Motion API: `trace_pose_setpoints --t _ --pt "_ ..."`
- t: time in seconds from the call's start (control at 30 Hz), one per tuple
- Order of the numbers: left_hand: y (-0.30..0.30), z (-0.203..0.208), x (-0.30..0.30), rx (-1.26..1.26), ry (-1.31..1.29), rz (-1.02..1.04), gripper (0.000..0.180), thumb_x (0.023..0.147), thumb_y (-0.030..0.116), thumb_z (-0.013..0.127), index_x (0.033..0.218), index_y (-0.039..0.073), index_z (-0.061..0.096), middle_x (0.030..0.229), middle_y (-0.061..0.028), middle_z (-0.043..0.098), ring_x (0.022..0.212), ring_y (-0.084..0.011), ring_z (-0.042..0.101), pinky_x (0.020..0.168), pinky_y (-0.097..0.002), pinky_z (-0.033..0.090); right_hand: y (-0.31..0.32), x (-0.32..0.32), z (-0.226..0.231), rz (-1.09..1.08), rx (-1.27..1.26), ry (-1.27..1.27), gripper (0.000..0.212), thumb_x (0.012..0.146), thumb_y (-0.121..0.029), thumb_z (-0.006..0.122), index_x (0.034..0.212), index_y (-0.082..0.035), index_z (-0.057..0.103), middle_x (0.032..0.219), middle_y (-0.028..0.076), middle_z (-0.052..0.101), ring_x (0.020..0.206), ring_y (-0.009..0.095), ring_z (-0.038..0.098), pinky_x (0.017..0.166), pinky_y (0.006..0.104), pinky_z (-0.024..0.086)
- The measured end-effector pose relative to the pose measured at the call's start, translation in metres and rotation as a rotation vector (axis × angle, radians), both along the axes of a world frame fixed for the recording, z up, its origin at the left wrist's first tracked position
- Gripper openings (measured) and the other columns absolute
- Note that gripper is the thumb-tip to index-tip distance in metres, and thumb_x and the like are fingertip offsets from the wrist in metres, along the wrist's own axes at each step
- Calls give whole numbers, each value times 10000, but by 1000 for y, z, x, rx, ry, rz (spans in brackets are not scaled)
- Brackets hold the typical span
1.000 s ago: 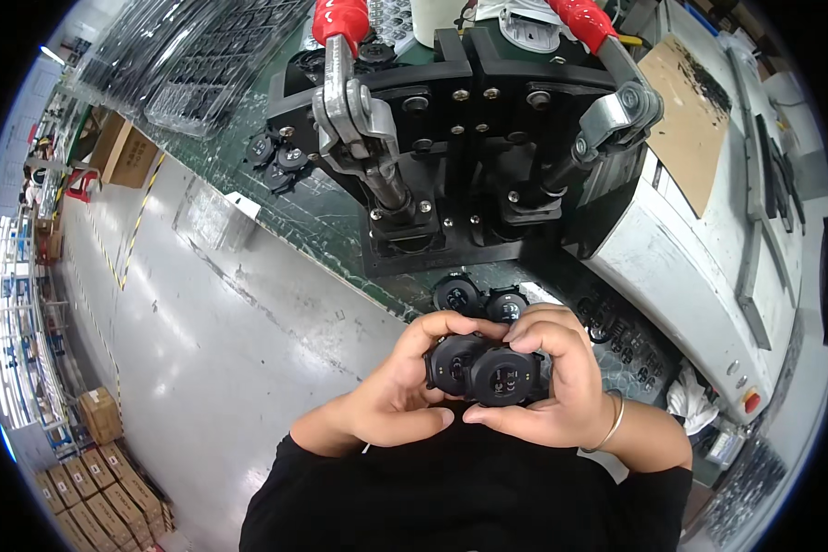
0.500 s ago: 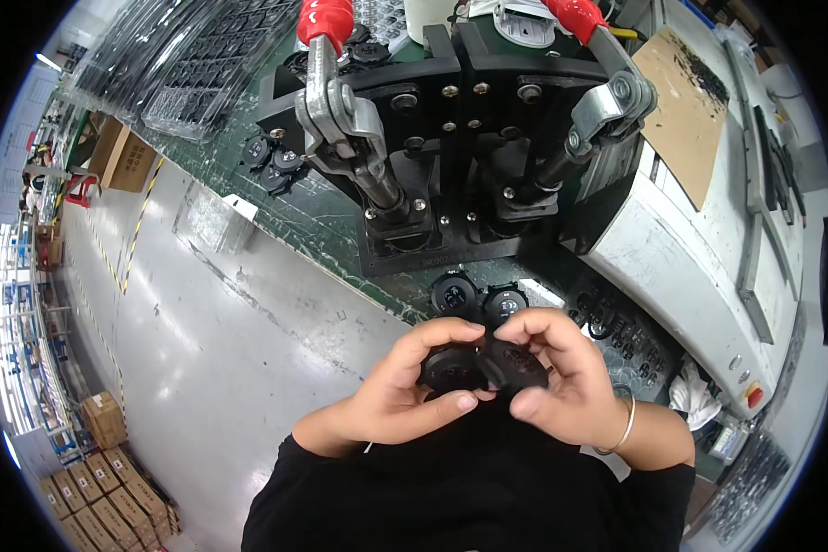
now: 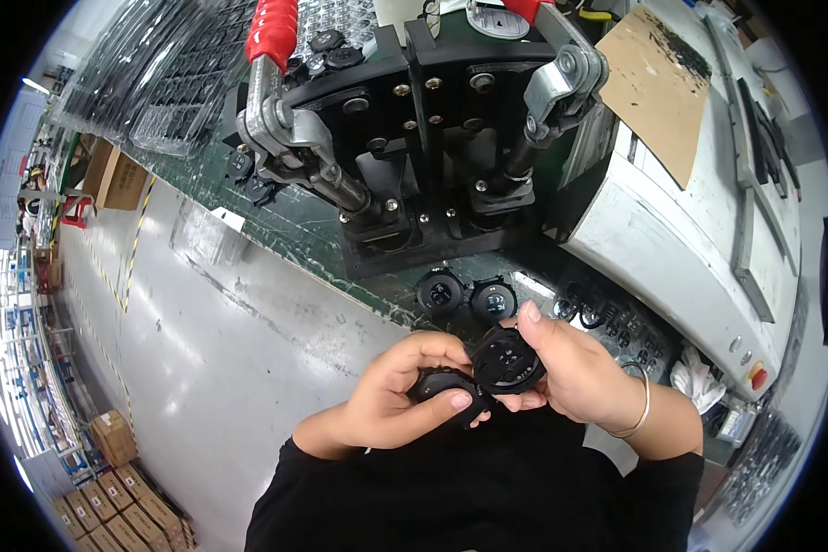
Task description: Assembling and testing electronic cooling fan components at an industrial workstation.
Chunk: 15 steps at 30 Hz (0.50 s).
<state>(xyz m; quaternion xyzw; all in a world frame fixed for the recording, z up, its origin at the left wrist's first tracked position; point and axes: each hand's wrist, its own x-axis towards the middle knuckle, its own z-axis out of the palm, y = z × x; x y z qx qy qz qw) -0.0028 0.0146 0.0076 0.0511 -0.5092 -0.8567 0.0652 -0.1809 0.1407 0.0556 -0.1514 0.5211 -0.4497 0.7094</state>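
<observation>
In front of my body, my left hand (image 3: 391, 391) is closed on a round black watch-like case (image 3: 443, 384), thumb across its face. My right hand (image 3: 575, 373) grips another round black case (image 3: 508, 361) by its rim, tilted so that its detailed inner side shows. The two cases are side by side, very close; I cannot tell whether they touch. Just beyond my hands, two more round black cases (image 3: 440, 292) lie on the green bench top (image 3: 331, 248). Behind them stands a black press fixture (image 3: 432, 120) with two toggle clamps, their red handles (image 3: 272, 32) raised.
A white machine housing (image 3: 681, 248) with a red button stands at the right, a cardboard sheet (image 3: 658, 92) on top. A tray of small dark parts (image 3: 616, 327) is beside my right hand. Plastic-wrapped trays (image 3: 170, 92) lie at the far left. Cartons (image 3: 129, 515) are stacked on the floor.
My right hand has turned its case over and raised its thumb to the upper rim, so the inner side now shows. My left hand keeps its case. The view has shifted slightly.
</observation>
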Motion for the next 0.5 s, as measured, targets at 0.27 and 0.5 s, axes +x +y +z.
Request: trace_pose_setpoints --t 0.27,0.5 --pt "6 -14 -18 -199 -308 -37 349 896 -69 521 1217 -12 396 1073 -146 562 912 -181 650 761 -285 557 28 -7 -2 -67 28 397 464 1015 -430 362 898 -42 588 663 46 590 534 91 521 489 221 402" --pt "48 -44 -57 -304 -185 -219 511 887 -31 570 1330 -14 317 1209 -154 489 1002 -228 624 839 -308 532 93 -10 -26 255 301 1343 227 930 -225 577 901 0 580 675 122 578 567 291 589 540 361 475"
